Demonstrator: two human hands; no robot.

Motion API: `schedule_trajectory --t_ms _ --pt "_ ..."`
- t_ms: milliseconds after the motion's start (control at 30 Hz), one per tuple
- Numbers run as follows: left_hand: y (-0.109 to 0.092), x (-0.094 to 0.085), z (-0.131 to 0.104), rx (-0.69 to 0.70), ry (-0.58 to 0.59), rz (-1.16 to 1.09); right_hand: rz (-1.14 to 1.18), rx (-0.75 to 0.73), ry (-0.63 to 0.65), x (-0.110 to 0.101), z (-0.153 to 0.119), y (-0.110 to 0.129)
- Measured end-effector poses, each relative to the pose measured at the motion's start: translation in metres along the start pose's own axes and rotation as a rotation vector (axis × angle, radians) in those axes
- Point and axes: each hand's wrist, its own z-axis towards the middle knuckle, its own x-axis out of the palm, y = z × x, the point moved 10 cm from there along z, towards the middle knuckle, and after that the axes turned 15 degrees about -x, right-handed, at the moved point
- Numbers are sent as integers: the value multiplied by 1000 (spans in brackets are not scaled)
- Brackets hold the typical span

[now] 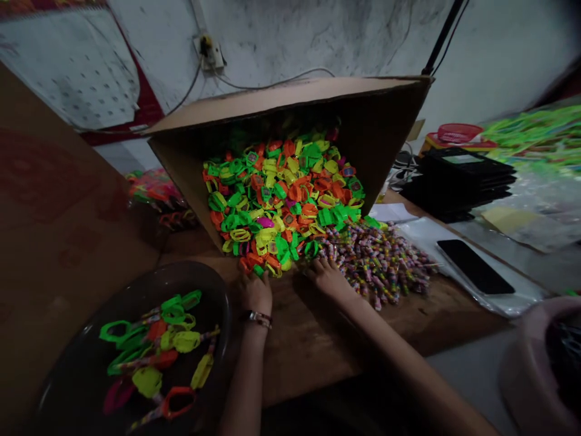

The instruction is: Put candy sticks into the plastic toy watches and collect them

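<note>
A heap of plastic toy watches in green, yellow and orange spills out of a cardboard box lying on its side. At the heap's front edge, my left hand has its fingers closed around a toy watch with a green part showing; the fingertips are partly hidden. My right hand reaches to the left edge of a pile of small wrapped candies. Its fingers are a little apart and touch the pile near a green watch, with nothing visibly held.
A dark round basin at left holds several watches joined to candy strips. On the right lie a black phone, a stack of black trays and plastic bags. A pink tub stands at lower right.
</note>
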Motion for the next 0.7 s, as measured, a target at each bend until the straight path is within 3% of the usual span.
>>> schedule_trajectory --t_ms 133,267,433,600,700 --pt "9 -3 11 10 53 -204 16 29 -5 1 3 -3" --pt "-3 -16 -20 80 164 -448 61 73 -37 -3 15 -3" --pt "-17 -15 -59 66 410 -694 148 76 -148 -19 29 -6" --pt "-27 -27 -71 49 564 -781 269 42 -335 -60 -1 -3" --pt "-41 -51 -77 197 545 -701 481 -24 -533 -100 -39 13"
